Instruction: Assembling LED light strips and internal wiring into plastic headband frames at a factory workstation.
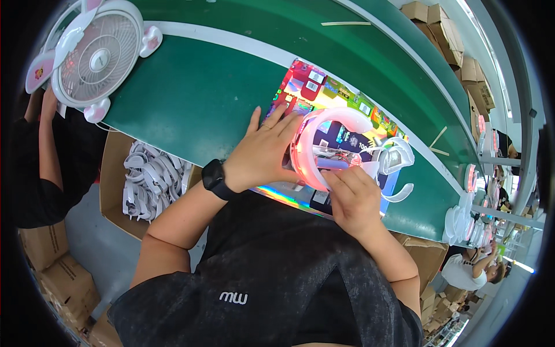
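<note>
A glowing pink C-shaped plastic band [306, 151] stands over shiny printed sheets on the green bench. Wires and a bluish cylinder [332, 163] show inside its curve. My left hand [260, 149], a black watch on its wrist, holds the band's left side between thumb and index finger; its other fingers spread over the sheets. My right hand [354, 195] has its fingers closed at the band's lower end; the exact point of grip is partly hidden. Beside it lies a white curved shell [395, 155] with a clear or silvery part.
The printed sheets [306, 81] cover part of the green bench [214, 87]. A white fan [98, 58] with pink-eared trim stands at the far left, near another person's arm [49, 139]. Below the bench, a carton [113, 191] holds white curved parts. More glowing rings [471, 178] are at right.
</note>
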{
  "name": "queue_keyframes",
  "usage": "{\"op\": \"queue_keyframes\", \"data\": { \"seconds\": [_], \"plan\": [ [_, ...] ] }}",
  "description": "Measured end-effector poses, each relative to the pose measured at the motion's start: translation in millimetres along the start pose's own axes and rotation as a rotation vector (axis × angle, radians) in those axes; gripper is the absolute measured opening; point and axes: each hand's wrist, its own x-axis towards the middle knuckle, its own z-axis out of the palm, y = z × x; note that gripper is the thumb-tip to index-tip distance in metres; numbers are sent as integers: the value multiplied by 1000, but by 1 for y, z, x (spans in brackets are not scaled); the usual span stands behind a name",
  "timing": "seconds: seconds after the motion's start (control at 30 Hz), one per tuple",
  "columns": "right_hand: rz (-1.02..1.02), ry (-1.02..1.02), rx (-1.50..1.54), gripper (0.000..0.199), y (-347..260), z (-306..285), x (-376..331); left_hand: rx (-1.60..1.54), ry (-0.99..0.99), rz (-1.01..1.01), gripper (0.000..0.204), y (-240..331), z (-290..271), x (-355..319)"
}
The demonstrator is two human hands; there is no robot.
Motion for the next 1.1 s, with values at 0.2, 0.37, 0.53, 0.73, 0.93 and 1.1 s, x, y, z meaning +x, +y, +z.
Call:
{"op": "queue_keyframes", "data": {
  "seconds": [0.2,0.37,0.53,0.73,0.93,1.1],
  "plan": [
    [31,-80,-33,37,3,-1,9,-29,31,-7,115,-2,6,2],
    [34,-88,-92,40,-7,8,10,-17,53,0,114,-2,10,1],
    [34,-121,-147,46,-11,13,8,-26,92,-15,110,-2,14,1],
    [88,-190,-202,39,-21,5,10,-15,108,-49,108,10,19,-1],
    [41,-286,-192,28,0,9,3,21,166,-29,103,21,23,-9],
    [74,-358,-162,33,-3,-17,-28,47,42,88,83,32,-18,-24]
  ]
}}
